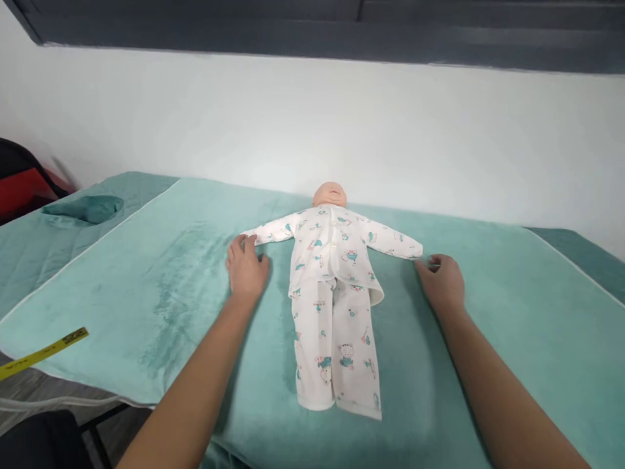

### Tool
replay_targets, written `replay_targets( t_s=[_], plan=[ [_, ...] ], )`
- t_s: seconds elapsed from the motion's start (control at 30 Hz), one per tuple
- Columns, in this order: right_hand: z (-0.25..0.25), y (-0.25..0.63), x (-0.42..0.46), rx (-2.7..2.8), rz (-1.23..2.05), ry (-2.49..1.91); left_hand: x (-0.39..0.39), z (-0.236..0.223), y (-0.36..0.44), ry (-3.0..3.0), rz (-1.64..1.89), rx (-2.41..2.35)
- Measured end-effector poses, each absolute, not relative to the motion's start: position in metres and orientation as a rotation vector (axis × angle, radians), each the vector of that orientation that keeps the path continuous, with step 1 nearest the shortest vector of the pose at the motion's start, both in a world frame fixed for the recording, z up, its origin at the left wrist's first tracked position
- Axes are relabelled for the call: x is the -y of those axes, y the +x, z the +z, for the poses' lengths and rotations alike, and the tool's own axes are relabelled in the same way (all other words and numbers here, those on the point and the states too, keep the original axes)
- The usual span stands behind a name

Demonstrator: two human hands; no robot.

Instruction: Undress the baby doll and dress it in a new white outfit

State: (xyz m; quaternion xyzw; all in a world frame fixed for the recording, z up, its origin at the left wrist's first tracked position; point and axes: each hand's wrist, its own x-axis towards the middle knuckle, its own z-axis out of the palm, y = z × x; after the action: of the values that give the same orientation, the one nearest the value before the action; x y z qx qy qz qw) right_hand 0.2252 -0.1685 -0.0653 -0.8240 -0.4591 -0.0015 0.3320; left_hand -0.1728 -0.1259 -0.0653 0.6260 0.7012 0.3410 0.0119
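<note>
A baby doll lies on its back in a white pajama top [317,244] with teal and pink prints, its pale head [330,193] tipped back by the wall. Matching pajama pants [315,345] cover its legs, their cuffs toward me. My left hand [247,267] is at the end of the left-side sleeve, fingertips touching the cuff and thumb spread away. Beside the other sleeve's cuff is my right hand [443,280], thumb close against the fabric, fingers bent with a gap between. The doll's own hands are not visible.
A teal padded cover [488,352] spreads under the doll. At left are a small teal cushion [85,208], a yellow measuring tape strip [46,352] and a red and black bag [24,185]. A white wall [244,117] stands behind, below a dark ledge [312,36].
</note>
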Motion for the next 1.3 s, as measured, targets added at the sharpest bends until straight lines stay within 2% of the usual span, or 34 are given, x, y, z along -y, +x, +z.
replay_targets(
  t_s=[0.23, 0.43, 0.73, 1.0, 1.17, 1.3],
  plan=[
    [-0.066, 0.240, 0.144, 1.240, 0.075, -2.205, 0.083, -0.065, -0.186, 1.999, 0.764, -2.306],
    [-0.066, 0.253, 0.124, 1.324, 0.083, -2.089, 0.060, -0.068, -0.191, 2.101, 0.748, -2.279],
    [-0.068, 0.257, 0.115, 1.110, -0.029, -1.978, 0.041, -0.067, -0.199, 1.974, 0.787, -2.375],
    [-0.069, 0.250, 0.128, 1.211, -0.131, -1.982, 0.058, -0.062, -0.191, 1.910, 0.862, -2.459],
    [-0.068, 0.224, 0.142, 1.568, -0.240, -1.790, 0.082, -0.061, -0.184, 2.427, 0.624, -2.108],
    [-0.068, 0.186, 0.161, 1.809, -0.087, -1.630, 0.095, -0.066, -0.184, 2.217, 0.559, -2.161]
  ],
)
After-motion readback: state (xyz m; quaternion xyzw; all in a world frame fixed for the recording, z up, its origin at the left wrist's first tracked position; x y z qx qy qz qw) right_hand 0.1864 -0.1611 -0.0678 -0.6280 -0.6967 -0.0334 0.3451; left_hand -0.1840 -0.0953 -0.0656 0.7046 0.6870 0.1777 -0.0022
